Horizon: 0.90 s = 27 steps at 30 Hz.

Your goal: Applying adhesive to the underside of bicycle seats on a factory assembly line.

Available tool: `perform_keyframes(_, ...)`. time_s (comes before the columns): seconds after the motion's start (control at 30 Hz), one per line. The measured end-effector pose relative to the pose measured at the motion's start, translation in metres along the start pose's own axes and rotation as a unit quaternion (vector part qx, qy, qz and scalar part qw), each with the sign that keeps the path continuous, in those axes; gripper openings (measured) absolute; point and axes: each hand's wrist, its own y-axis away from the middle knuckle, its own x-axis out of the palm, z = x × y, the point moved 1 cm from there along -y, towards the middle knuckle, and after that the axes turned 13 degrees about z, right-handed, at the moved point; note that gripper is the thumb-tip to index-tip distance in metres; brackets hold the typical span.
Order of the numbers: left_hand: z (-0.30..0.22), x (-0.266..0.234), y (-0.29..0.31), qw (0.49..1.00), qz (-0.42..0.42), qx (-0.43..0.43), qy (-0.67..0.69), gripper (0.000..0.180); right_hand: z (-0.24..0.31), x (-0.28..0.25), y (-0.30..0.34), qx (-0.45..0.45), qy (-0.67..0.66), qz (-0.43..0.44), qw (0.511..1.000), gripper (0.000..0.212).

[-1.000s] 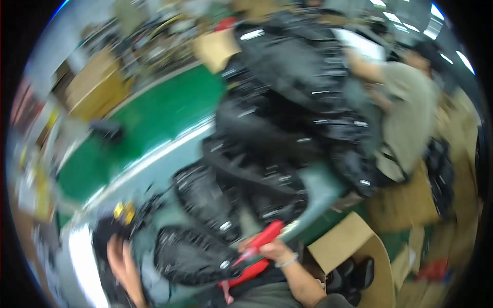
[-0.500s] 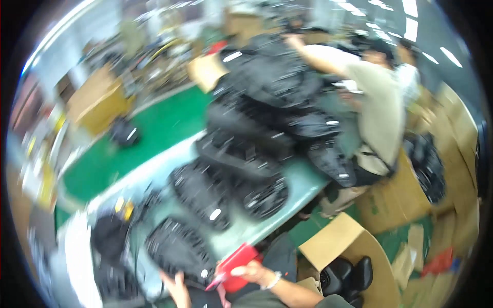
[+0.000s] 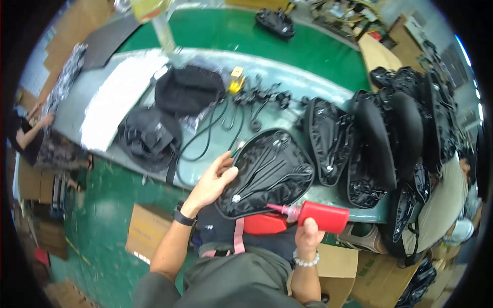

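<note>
An upturned black bicycle saddle (image 3: 272, 179) lies on the table in front of me, its metal rails facing up. My left hand (image 3: 211, 182) is at its left edge, thumb and fingers closed together. A thin green stick-like thing (image 3: 237, 149) with a pale tip pokes out from those fingertips; its kind is too small to tell. My right hand (image 3: 309, 238) is wrapped round a red squeeze bottle (image 3: 326, 216), held tilted on its side. Its pink nozzle points left, close to the saddle's near edge.
More upturned saddles (image 3: 328, 141) crowd the table's right side. Black bags (image 3: 151, 136), a cable (image 3: 205, 146), small metal parts (image 3: 259, 100) and a yellow object (image 3: 236, 82) lie left and far. Cardboard boxes (image 3: 146, 231) stand below. Another person (image 3: 436, 205) is at the right.
My view has swung left and steadied, so the saddles now sit further right. My left hand has come up to the saddle's edge. The red bottle is still in my right hand.
</note>
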Motion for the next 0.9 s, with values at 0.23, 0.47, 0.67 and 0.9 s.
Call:
perform_keyframes(0.23, 0.035, 0.011, 0.024, 0.993, 0.008, 0.042, 0.111, 0.064, -0.019, 0.046, -0.015, -0.035, 0.174, 0.078, 0.981, 0.036)
perform_keyframes(0.47, 0.039, 0.013, 0.026, 0.994, 0.003, 0.059, 0.095, 0.06, -0.031, 0.051, -0.023, -0.042, 0.229, 0.124, 0.965, 0.029)
perform_keyframes(0.67, 0.036, 0.014, 0.025, 0.995, -0.011, 0.041, 0.088, 0.058, -0.03, 0.047, -0.028, -0.032, 0.273, 0.15, 0.95, 0.031)
perform_keyframes(0.9, 0.035, 0.012, 0.023, 0.995, -0.009, 0.039, 0.09, 0.058, -0.031, 0.046, -0.032, -0.046, 0.301, 0.17, 0.937, 0.033)
